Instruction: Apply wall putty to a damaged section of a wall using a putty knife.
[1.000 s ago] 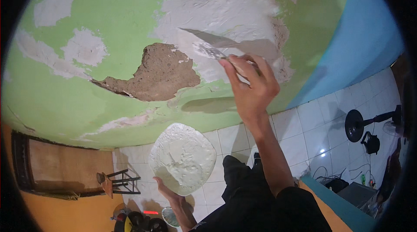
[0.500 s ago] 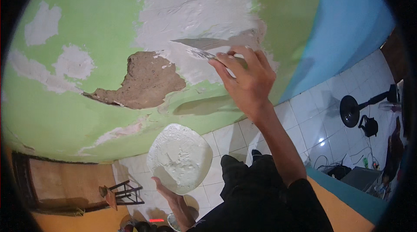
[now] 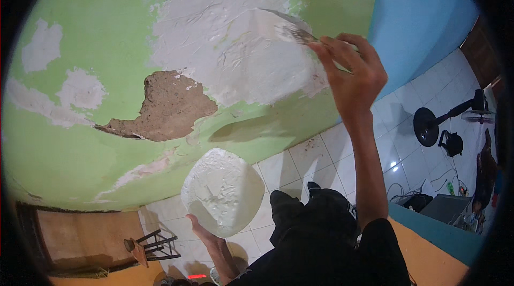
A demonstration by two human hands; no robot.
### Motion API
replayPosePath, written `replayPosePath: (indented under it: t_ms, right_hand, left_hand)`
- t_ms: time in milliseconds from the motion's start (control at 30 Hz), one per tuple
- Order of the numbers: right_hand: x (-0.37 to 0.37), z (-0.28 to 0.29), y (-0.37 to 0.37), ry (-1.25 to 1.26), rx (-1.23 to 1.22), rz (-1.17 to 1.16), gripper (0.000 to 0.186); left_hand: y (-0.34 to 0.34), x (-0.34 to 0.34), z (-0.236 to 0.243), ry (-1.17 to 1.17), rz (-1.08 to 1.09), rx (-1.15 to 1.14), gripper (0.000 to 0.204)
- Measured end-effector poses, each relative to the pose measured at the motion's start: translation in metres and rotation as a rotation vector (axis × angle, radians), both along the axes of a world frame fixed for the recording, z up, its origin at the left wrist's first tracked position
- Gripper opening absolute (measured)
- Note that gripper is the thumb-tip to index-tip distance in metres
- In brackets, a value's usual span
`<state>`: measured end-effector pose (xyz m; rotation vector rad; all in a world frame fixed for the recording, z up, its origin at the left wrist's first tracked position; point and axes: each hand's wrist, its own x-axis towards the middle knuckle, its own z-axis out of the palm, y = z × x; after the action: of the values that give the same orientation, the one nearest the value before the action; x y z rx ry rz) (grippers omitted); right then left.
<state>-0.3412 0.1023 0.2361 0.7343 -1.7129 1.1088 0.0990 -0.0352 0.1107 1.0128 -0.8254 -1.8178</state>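
My right hand (image 3: 353, 77) grips a metal scraper (image 3: 292, 31) coated with white paste, its blade against the upper right of a large white plaster patch (image 3: 198, 34) on the green wall (image 3: 80, 163). Down and left of that patch, bare grey-brown render (image 3: 168, 104) shows through a jagged gap in the paint. My left hand (image 3: 206, 235) holds a rounded square tray (image 3: 222, 189) of white paste from below, beneath the wall damage; most of its fingers are hidden under the tray.
A wooden stool (image 3: 150, 248) lies or stands by a panel (image 3: 88, 238) at lower left. On the tiled floor (image 3: 332, 147) at right are a black stand fan (image 3: 425, 125), a dark kettle (image 3: 451, 144) and loose cables. A teal-topped low partition (image 3: 439, 243) is beside me. A blue wall (image 3: 415, 13) adjoins the green.
My right hand and the scraper have moved up and to the right across the plaster patch. The view has shifted, so the wall patches sit farther left. The tray is still held.
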Motion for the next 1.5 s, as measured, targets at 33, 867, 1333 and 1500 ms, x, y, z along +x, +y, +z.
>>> replayPosePath:
  t_ms: [33, 867, 1333, 1500]
  right_hand:
    - [0.0, -0.006, 0.006, -0.067, -0.041, 0.019, 0.017]
    - [-0.062, 0.095, 0.041, 0.351, 0.417, 0.22, 0.017]
    - [0.087, -0.008, -0.006, -0.826, 0.367, 0.995, 0.021]
    - [0.116, -0.037, -0.032, -0.997, 0.672, 1.056, 0.027]
  left_hand:
    - [0.0, 0.001, -0.001, 0.0, -0.006, -0.003, 0.07]
    - [0.014, 0.023, -0.005, 0.01, 0.124, 0.023, 0.07]
    - [0.024, -0.01, 0.024, 0.128, 0.057, 0.031, 0.073]
    - [0.02, -0.014, 0.038, 0.189, 0.03, 0.067, 0.072]
